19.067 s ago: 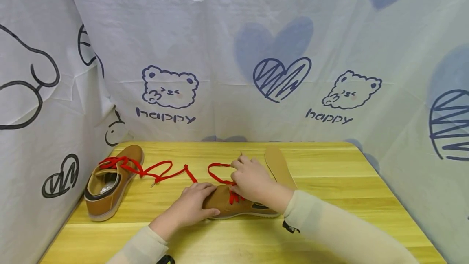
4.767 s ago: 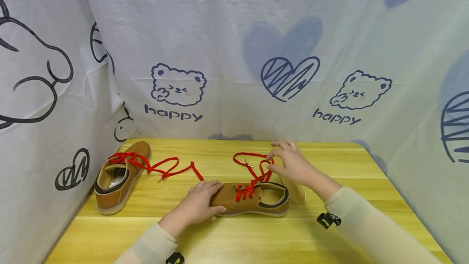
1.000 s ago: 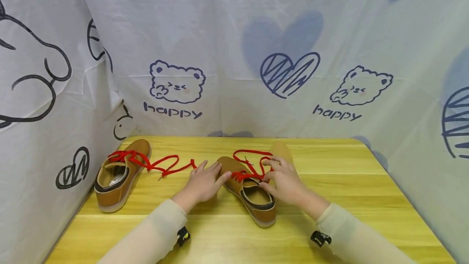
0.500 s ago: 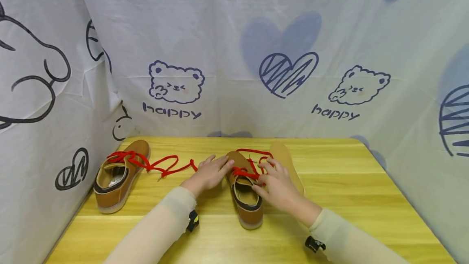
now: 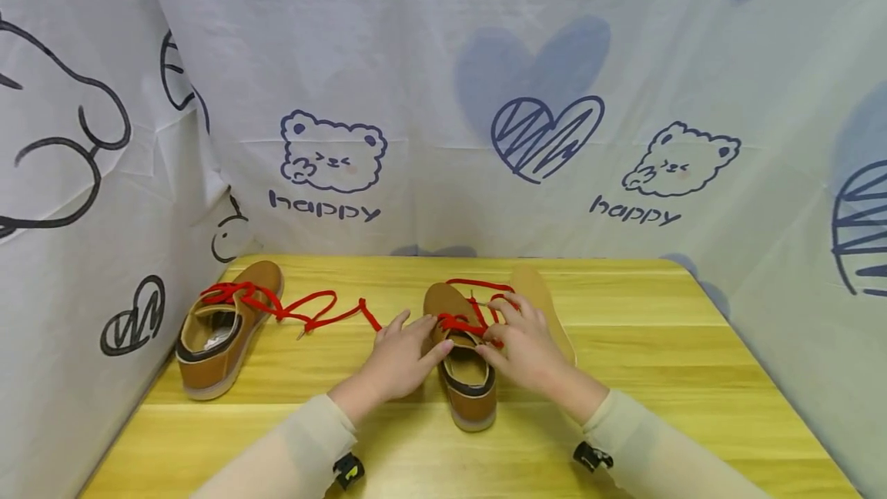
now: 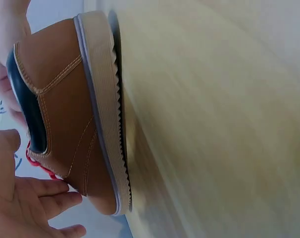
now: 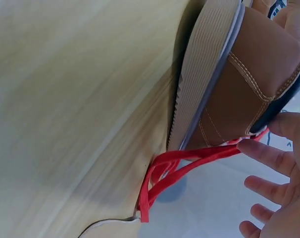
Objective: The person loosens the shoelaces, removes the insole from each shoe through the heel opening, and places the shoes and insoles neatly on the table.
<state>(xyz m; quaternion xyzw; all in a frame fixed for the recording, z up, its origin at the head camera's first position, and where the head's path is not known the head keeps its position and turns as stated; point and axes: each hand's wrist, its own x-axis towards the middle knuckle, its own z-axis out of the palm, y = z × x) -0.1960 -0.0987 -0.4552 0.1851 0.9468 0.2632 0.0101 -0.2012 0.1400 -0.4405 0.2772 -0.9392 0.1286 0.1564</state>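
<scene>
A brown shoe (image 5: pixel 473 406) with red laces (image 5: pixel 463 324) sits upright on the table, its toe away from me and its opening towards me. My left hand (image 5: pixel 398 364) is at its left side, thumb near the opening and fingers spread by the laced part; the left wrist view shows fingertips (image 6: pixel 63 188) against the upper. On the right side, my right hand (image 5: pixel 527 349) has its thumb at the dark collar and its index fingertip (image 7: pixel 249 146) touching beside the laces, other fingers loose. Loose lace trails right of the shoe, partly hidden by that hand.
A second brown shoe (image 5: pixel 208 370) stands at the table's left edge, its red lace (image 5: pixel 315 314) trailing right towards my left hand. A tan insole (image 5: pixel 543 299) lies behind my right hand. Printed cloth (image 5: pixel 430 199) hangs around the wooden table (image 5: pixel 665 376).
The middle shoe has turned from toe-left to toe-away. My left hand went from its toe to its left side, lately shifting back towards the opening; my right hand came down from the loose lace.
</scene>
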